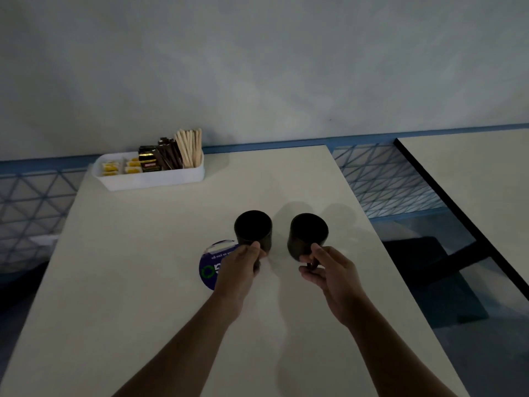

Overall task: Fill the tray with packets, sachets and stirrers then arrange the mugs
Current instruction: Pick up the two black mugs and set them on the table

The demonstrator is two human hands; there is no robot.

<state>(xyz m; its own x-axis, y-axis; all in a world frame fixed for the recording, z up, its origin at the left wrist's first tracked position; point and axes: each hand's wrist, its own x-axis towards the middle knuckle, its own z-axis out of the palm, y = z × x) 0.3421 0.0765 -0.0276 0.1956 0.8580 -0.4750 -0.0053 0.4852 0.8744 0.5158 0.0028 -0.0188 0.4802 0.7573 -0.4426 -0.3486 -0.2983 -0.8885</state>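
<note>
Gripping one dark mug each by the handle, I have my left hand (239, 267) pinched on the left mug (253, 229) and my right hand (329, 270) pinched on the right mug (308, 234), side by side but apart at the table's (143, 282) centre. Just at 7 o'clock of the left mug lies a round purple sticker (210, 267), partly under my left hand. Far off at 11 o'clock, against the wall, the white tray (151, 181) holds yellow sachets (110, 167), dark packets (156, 159) and upright wooden stirrers (190, 147).
</note>
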